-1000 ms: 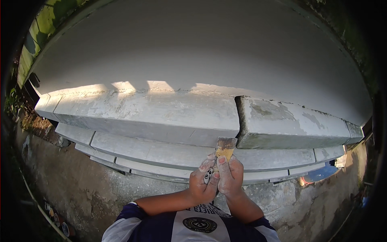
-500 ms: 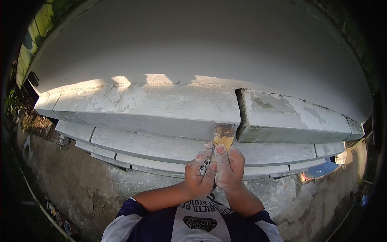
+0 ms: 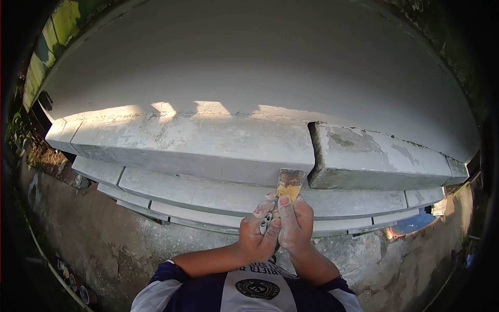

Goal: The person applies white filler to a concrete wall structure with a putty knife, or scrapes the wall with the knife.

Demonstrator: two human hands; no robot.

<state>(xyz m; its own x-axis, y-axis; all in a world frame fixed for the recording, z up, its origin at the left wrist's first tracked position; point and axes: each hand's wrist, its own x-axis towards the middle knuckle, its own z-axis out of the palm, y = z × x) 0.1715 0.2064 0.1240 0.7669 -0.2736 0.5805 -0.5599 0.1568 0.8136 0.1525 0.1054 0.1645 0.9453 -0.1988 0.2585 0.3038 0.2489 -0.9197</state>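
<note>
Both my hands are together in front of my chest, dusted with pale powder. My right hand (image 3: 296, 224) grips a putty knife (image 3: 290, 184), its thumb lying along the blade's base. The wide blade is stained yellow and brown and points away from me, its tip overlapping the front face of the long concrete ledge (image 3: 208, 140). Close against the right hand, my left hand (image 3: 254, 239) is closed around a rolled greyish-white sheet (image 3: 265, 223). Its fingertips reach beside the knife's lower end; the handle is hidden by the hands.
A dark gap separates the long ledge from a shorter concrete block (image 3: 379, 156) on the right. Lower ledges (image 3: 208, 195) step down toward me. Beyond rises a grey wall (image 3: 249, 57). A blue round object (image 3: 413, 223) lies at the right, and several pots (image 3: 87, 295) at the lower left.
The ledges and wall sit slightly lower in view. The blade tip has drawn back a little toward me, while both hands keep their grips.
</note>
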